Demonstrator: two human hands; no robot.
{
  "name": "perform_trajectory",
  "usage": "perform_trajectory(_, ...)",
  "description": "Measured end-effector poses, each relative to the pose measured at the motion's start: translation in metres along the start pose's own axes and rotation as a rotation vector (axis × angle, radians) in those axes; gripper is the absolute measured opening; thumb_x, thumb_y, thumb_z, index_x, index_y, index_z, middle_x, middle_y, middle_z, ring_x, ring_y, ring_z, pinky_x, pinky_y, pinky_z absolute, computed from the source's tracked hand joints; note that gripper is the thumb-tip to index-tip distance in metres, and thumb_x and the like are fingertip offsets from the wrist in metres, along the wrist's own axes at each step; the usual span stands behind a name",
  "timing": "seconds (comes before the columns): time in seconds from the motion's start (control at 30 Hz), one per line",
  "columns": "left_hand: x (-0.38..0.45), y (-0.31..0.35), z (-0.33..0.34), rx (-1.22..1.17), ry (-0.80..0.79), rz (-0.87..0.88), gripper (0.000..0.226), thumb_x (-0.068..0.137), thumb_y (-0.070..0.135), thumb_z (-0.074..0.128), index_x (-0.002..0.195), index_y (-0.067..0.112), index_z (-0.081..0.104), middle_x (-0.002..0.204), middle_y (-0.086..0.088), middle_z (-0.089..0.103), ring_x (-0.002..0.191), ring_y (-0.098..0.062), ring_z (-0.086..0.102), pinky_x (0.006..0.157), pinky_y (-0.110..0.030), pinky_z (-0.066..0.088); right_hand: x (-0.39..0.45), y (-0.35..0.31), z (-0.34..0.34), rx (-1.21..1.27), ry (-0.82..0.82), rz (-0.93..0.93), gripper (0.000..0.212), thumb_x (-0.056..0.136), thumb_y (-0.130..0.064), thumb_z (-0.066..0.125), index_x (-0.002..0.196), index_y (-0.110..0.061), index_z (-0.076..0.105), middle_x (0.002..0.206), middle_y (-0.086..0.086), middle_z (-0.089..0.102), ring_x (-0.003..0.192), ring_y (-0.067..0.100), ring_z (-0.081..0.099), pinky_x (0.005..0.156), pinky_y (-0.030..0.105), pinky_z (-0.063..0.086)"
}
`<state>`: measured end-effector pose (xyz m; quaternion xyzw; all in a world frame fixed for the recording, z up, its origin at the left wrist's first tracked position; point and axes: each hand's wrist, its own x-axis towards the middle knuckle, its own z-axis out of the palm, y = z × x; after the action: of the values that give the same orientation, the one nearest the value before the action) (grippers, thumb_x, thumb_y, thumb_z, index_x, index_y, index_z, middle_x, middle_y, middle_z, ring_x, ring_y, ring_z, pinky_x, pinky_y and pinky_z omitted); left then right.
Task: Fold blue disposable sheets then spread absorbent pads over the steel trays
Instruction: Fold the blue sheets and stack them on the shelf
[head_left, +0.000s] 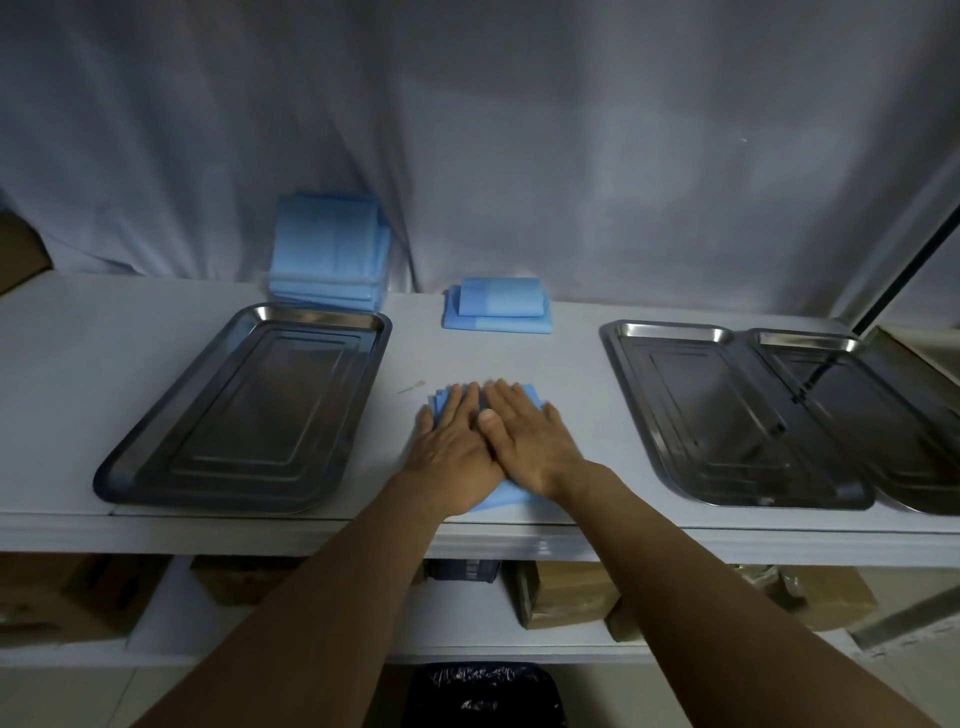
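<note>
Two bare forearms entering from six o'clock, no sleeves in view, left hand (451, 451) and right hand (530, 435) ungloved, short nails, no rings or watch

Both flat hands cover most of the folded blue sheet (506, 498), and the rightmost steel tray (883, 415) runs off the picture's right edge.

A folded blue sheet (506, 493) lies flat near the front edge of the table, mostly covered, its layered corners fanned at the far left. Behind it sits a small stack of folded sheets (497, 310), and a taller blue stack (329, 254) stands at the back. One steel tray (244, 410) lies left; two trays (727, 410) (893, 415) lie right, overlapping.
</note>
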<state>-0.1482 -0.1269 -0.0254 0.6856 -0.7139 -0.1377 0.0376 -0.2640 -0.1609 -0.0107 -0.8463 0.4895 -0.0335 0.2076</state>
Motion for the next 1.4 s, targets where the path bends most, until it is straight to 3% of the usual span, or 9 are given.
perform_trajectory(0.27,0.001,0.000,0.002,-0.002,0.042,-0.085,0.061,0.100,0.043,0.013,0.151,0.016,-0.006,0.159,-0.007,-0.012,0.147,-0.022,-0.012,0.119,-0.048,-0.003,-0.008,0.035,0.003,-0.133,0.026,0.180,0.058,0.101,-0.044,0.010,0.152,-0.020,-0.004,0.160,-0.001,-0.005,0.147,0.019,-0.011,0.119,0.043,-0.005)
perform_trajectory(0.43,-0.013,0.006,-0.002,0.045,0.153,-0.133,0.057,0.100,0.044,0.014,0.152,0.023,0.003,0.160,-0.004,-0.009,0.147,-0.023,-0.010,0.119,-0.049,-0.003,-0.025,0.029,0.001,-0.182,0.384,0.034,0.052,0.098,-0.033,0.031,0.148,-0.019,0.028,0.158,0.003,0.018,0.147,0.024,0.011,0.120,0.042,0.006)
perform_trajectory(0.53,-0.036,0.010,0.004,0.013,0.239,0.029,0.061,0.097,0.052,0.011,0.150,0.023,0.020,0.160,0.004,0.006,0.148,-0.014,-0.003,0.119,-0.043,0.000,-0.044,0.024,0.000,-0.061,0.240,-0.050,0.057,0.097,-0.047,0.019,0.147,-0.022,0.032,0.158,-0.005,0.018,0.147,0.016,0.012,0.120,0.038,0.011)
perform_trajectory(0.7,-0.069,0.007,0.012,-0.053,0.071,0.074,0.083,0.089,0.064,0.036,0.152,0.019,0.004,0.160,0.005,-0.005,0.147,-0.011,-0.007,0.120,-0.041,0.002,-0.077,0.017,-0.001,-0.053,-0.022,0.030,0.074,0.094,-0.060,0.031,0.153,-0.022,0.007,0.160,-0.007,-0.001,0.147,0.010,0.006,0.120,0.034,0.005)
perform_trajectory(0.87,-0.088,0.010,0.006,-0.029,0.127,0.126,0.072,0.089,0.021,0.061,0.149,0.017,0.022,0.158,0.000,0.017,0.145,-0.017,0.017,0.119,-0.031,0.014,-0.100,0.003,0.006,-0.115,-0.026,0.051,0.105,0.074,-0.058,0.067,0.153,-0.019,0.009,0.160,-0.004,0.005,0.144,0.018,0.019,0.118,0.030,0.016)
perform_trajectory(1.0,-0.097,0.010,0.005,-0.174,0.276,0.166,0.032,0.085,0.012,0.060,0.117,0.012,0.065,0.118,-0.010,0.065,0.112,-0.028,0.056,0.097,-0.033,0.043,-0.117,0.005,0.011,-0.192,0.113,-0.006,0.073,0.083,-0.016,0.064,0.147,-0.015,0.030,0.154,0.003,0.028,0.136,0.022,0.033,0.111,0.025,0.027)
perform_trajectory(1.13,-0.107,0.007,-0.003,-0.308,0.270,0.093,0.010,0.086,0.015,0.059,0.090,0.008,0.065,0.078,-0.005,0.060,0.078,-0.021,0.056,0.056,-0.016,0.034,-0.120,0.005,0.001,-0.125,0.253,-0.002,0.033,0.083,-0.012,0.061,0.116,-0.016,0.066,0.115,0.007,0.064,0.110,0.025,0.055,0.088,0.026,0.042)
perform_trajectory(1.27,-0.102,0.008,-0.015,-0.447,0.279,-0.050,0.014,0.093,0.024,0.054,0.095,0.010,0.055,0.084,-0.002,0.055,0.080,-0.018,0.052,0.064,-0.025,0.036,-0.116,0.006,-0.016,0.230,0.185,0.100,0.021,0.085,-0.023,0.067,0.102,-0.011,0.066,0.091,0.003,0.062,0.086,0.020,0.056,0.072,0.023,0.038)
perform_trajectory(1.4,-0.082,0.012,-0.024,-0.437,0.280,-0.213,0.021,0.097,0.030,0.047,0.094,0.008,0.046,0.093,-0.011,0.057,0.086,-0.025,0.055,0.068,-0.027,0.035,-0.096,0.008,-0.018,0.245,0.223,0.185,0.023,0.092,-0.031,0.057,0.078,-0.016,0.048,0.078,-0.001,0.052,0.077,0.019,0.048,0.062,0.026,0.034)
